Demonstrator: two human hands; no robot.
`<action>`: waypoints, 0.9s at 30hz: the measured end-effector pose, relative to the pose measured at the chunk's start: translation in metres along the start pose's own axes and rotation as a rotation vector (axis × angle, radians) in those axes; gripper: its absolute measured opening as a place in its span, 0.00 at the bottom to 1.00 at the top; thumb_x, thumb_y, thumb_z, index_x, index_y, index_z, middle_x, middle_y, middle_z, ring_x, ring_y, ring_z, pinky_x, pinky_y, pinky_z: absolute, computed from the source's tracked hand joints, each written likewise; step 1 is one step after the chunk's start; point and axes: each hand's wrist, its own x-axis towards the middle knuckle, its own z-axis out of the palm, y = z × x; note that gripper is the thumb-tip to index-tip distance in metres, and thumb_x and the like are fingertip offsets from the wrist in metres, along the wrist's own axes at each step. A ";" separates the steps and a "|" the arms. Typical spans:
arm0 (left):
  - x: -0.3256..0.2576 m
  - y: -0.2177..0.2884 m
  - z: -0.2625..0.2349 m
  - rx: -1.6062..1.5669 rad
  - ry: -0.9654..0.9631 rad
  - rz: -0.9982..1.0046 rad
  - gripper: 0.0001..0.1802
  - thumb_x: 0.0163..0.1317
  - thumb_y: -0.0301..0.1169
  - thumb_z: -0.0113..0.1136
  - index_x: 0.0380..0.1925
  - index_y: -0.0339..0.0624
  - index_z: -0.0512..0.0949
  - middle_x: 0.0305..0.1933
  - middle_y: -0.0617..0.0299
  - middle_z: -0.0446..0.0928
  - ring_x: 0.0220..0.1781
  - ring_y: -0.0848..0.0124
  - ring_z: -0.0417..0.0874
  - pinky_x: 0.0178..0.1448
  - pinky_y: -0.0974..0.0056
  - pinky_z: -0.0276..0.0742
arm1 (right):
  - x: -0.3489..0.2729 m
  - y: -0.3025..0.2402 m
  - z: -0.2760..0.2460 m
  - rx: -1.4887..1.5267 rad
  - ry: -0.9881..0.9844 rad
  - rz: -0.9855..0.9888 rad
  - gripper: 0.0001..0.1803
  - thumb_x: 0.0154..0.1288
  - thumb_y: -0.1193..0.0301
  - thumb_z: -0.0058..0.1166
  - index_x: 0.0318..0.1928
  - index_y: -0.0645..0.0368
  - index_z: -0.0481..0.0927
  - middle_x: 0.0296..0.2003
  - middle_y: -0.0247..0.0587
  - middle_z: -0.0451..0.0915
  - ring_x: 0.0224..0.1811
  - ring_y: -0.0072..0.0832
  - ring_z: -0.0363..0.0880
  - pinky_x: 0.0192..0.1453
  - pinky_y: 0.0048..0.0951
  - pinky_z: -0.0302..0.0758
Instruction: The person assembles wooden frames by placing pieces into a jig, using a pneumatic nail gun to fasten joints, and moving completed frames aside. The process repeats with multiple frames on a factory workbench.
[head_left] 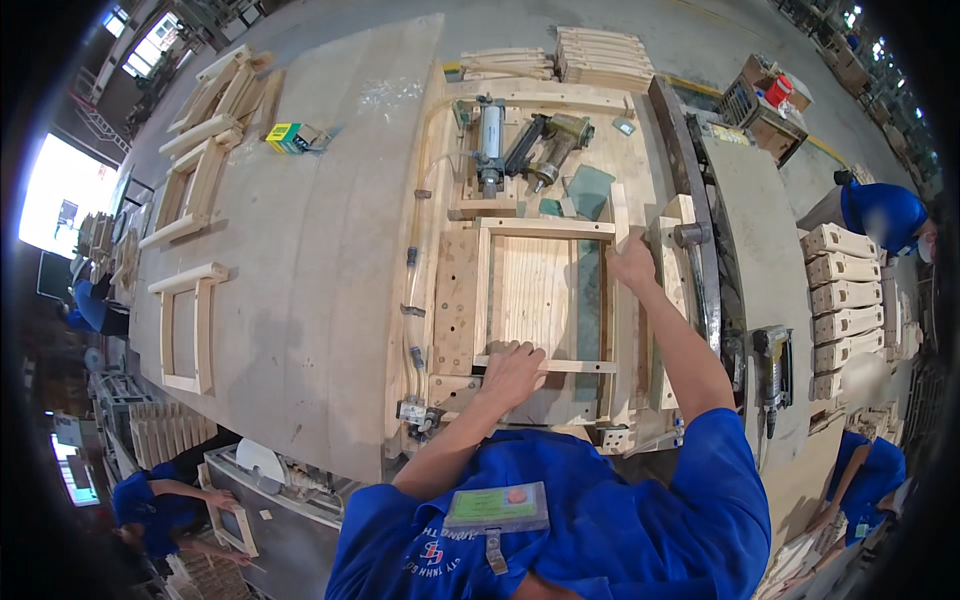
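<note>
A rectangular wooden frame (545,228) lies in a wooden jig (455,300) on the bench before me. My left hand (515,372) has its fingers curled over the frame's near rail (580,367), left of its middle. At the frame's far right corner, my right hand (632,262) is closed around a long upright wooden bar (620,205); its fingertips are partly hidden. Beyond the frame sits a pneumatic cylinder (491,145) fixed to the jig. Beside it lies a nail gun (560,150).
Several joined wooden frames (185,330) lie along the left board (330,250), with a yellow-green box (290,138). Another nail gun (772,375) rests at right, near stacked wooden parts (842,300). A metal beam (685,170) borders the jig. Other people in blue work on both sides.
</note>
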 end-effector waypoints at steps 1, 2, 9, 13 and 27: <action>-0.002 0.000 0.000 -0.002 0.004 -0.008 0.15 0.64 0.38 0.73 0.45 0.44 0.84 0.42 0.56 0.82 0.51 0.54 0.84 0.53 0.49 0.80 | 0.000 0.005 0.006 -0.046 0.026 -0.005 0.42 0.67 0.57 0.65 0.74 0.65 0.65 0.64 0.69 0.78 0.69 0.61 0.79 0.73 0.53 0.75; -0.004 0.000 -0.001 -0.013 0.020 -0.010 0.15 0.63 0.38 0.73 0.45 0.43 0.84 0.42 0.55 0.81 0.51 0.53 0.84 0.54 0.49 0.80 | 0.000 0.012 0.009 -0.020 0.050 -0.009 0.41 0.67 0.58 0.65 0.73 0.65 0.66 0.64 0.68 0.77 0.68 0.62 0.78 0.72 0.55 0.75; -0.025 0.008 0.007 0.010 0.128 -0.050 0.18 0.62 0.36 0.75 0.47 0.39 0.84 0.41 0.50 0.81 0.50 0.48 0.83 0.56 0.48 0.80 | -0.082 0.020 0.025 -0.173 0.271 -0.320 0.31 0.70 0.61 0.65 0.66 0.64 0.71 0.64 0.65 0.74 0.64 0.61 0.76 0.67 0.58 0.74; -0.022 0.010 0.009 0.029 0.141 -0.064 0.19 0.61 0.36 0.75 0.49 0.39 0.84 0.42 0.49 0.81 0.49 0.47 0.83 0.57 0.48 0.79 | -0.179 0.017 0.024 -0.313 0.093 -0.644 0.25 0.66 0.66 0.66 0.59 0.64 0.78 0.56 0.56 0.79 0.60 0.55 0.78 0.66 0.52 0.72; -0.108 -0.016 -0.074 0.036 0.559 0.261 0.17 0.57 0.28 0.78 0.46 0.39 0.85 0.56 0.49 0.83 0.65 0.43 0.81 0.71 0.38 0.77 | -0.246 0.022 0.052 -0.146 0.017 -0.766 0.29 0.60 0.65 0.71 0.59 0.65 0.80 0.54 0.52 0.81 0.61 0.49 0.79 0.69 0.49 0.71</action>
